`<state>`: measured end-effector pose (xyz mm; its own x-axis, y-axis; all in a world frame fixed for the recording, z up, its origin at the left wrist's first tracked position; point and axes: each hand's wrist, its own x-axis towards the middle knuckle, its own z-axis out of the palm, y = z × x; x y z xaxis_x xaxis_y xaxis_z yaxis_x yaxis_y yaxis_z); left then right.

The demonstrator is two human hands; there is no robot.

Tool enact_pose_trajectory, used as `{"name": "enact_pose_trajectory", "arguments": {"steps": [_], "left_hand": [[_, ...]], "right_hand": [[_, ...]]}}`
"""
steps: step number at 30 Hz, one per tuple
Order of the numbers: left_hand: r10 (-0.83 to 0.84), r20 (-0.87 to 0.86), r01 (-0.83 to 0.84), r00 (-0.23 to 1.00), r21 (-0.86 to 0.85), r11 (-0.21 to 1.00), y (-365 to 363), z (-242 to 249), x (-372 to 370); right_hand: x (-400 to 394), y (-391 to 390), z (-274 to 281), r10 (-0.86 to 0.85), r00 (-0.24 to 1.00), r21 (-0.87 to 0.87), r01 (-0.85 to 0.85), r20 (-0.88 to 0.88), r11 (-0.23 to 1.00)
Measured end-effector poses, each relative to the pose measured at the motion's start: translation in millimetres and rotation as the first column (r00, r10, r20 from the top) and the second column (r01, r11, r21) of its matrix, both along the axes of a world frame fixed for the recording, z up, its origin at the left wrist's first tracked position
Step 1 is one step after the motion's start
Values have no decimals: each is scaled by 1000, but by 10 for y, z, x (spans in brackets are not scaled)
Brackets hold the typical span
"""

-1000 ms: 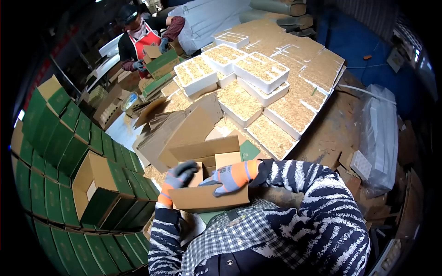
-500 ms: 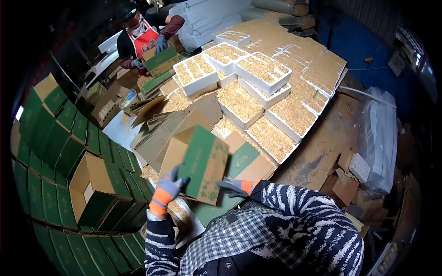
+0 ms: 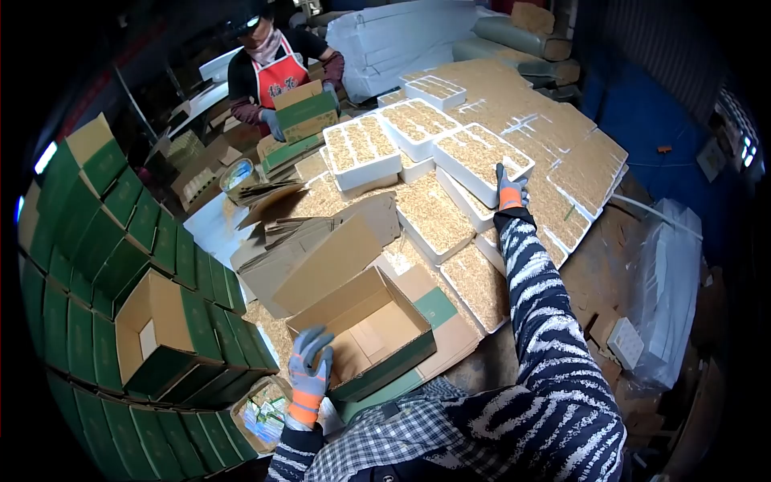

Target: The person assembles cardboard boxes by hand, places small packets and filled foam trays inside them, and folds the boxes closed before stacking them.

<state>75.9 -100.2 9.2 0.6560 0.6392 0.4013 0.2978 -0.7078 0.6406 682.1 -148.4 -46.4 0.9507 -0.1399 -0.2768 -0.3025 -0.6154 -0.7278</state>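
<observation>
An empty green and brown cardboard box (image 3: 385, 341) stands open side up in front of me, on flat cardboard. My left hand (image 3: 310, 365), in a grey and orange glove, is beside its left end with the fingers apart. My right arm reaches far forward, and my right hand (image 3: 511, 189) is at the near right corner of a white foam tray (image 3: 474, 157) filled with light brown shavings. The fingers lie over the tray's rim; whether they grip it is hard to tell.
Stacked green boxes (image 3: 140, 213) line the left side. Flattened cardboard (image 3: 321, 257) leans behind the open box. More filled trays (image 3: 361, 149) cover the table. Across it, a person in a red apron (image 3: 281, 80) handles a green box. Small packets (image 3: 265, 418) lie at lower left.
The box, tilted between my hands before, now rests upright with its opening facing up. My left hand has come off it, and my right hand has moved forward to the foam tray.
</observation>
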Motion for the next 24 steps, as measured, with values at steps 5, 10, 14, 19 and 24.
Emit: {"name": "enact_pose_trajectory", "arguments": {"steps": [5,10,14,19,24], "left_hand": [[341,60,-335,938,-89,938,-10,-319,-139],[361,130,-255,923,-493,832,81,-788,-248],[404,204,-195,892,-631,750,84,-795,-219],[416,269,-173,869,-621,764,78,-829,-168],[401,337,-148,852,-580,801,99,-903,-68]], "right_hand": [[115,34,-172,-119,949,274,36,292,961],[37,-125,-323,-318,821,776,-219,474,591],[-842,-805,423,16,959,825,-252,283,506],[-1524,-1371,614,597,105,-111,-943,795,313],[-2416,-1054,1234,769,-37,-2,-999,638,-47]]}}
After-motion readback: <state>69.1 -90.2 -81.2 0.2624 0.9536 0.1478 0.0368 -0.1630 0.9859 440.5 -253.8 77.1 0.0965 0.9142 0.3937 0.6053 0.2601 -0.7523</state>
